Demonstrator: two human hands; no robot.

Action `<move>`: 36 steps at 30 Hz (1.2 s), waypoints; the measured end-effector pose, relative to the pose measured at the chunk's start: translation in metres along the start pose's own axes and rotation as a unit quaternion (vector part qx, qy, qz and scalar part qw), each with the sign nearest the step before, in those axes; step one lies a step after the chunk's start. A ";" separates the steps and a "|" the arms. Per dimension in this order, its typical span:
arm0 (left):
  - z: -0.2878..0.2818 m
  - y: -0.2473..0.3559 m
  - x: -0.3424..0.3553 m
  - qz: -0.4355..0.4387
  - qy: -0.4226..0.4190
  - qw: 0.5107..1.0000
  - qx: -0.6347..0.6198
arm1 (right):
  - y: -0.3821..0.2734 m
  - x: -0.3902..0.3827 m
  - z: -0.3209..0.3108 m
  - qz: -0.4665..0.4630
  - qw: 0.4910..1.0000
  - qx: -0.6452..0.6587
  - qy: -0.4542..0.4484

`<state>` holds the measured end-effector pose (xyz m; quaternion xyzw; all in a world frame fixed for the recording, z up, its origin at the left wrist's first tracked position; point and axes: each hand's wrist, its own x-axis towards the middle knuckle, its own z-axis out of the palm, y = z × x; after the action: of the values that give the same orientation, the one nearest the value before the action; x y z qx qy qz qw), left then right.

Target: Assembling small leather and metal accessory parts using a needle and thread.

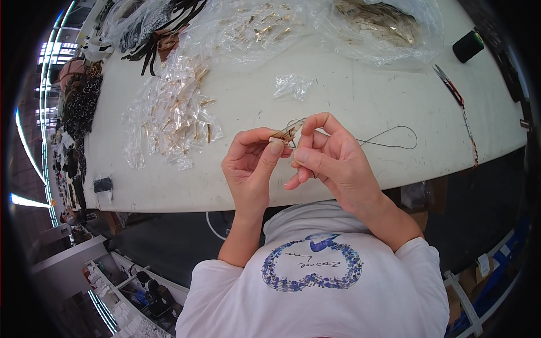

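Observation:
My left hand (249,169) pinches a small brownish, translucent piece (286,134) between thumb and index finger, with thin dark cord around it. My right hand (329,160) is beside it, thumb and fingers curled together on the dark cord (394,128), whose long loop lies out to the right on the pale table (462,135). The exact point of its grip is hidden behind the fingers. A small clear plastic packet (293,84) lies just beyond my hands.
A pile of clear bags with gold-coloured pieces (169,112) lies left, larger bags (377,34) and dark strips (160,42) at the back. Thread snips (448,83), a black spool (468,46) at right. Dark heaped material (81,107) beyond the left edge; shelving (129,281) lower left.

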<state>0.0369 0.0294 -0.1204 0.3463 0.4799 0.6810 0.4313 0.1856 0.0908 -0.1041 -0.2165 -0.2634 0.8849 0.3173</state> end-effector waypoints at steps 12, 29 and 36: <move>0.001 -0.002 -0.007 -0.014 -0.023 0.998 0.053 | 0.004 0.000 -0.014 -0.089 0.991 -0.085 0.054; -0.018 -0.008 0.003 -0.256 -0.103 0.923 -0.269 | -0.010 0.001 -0.031 -0.219 0.881 -0.418 0.036; -0.061 0.005 0.021 -0.184 -0.034 0.940 -0.287 | -0.071 -0.031 -0.089 -0.328 0.835 -0.357 0.262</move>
<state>-0.0268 0.0261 -0.1329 0.1362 0.3049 0.6864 0.6460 0.2883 0.1460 -0.1227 -0.4391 -0.5234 0.4841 0.5467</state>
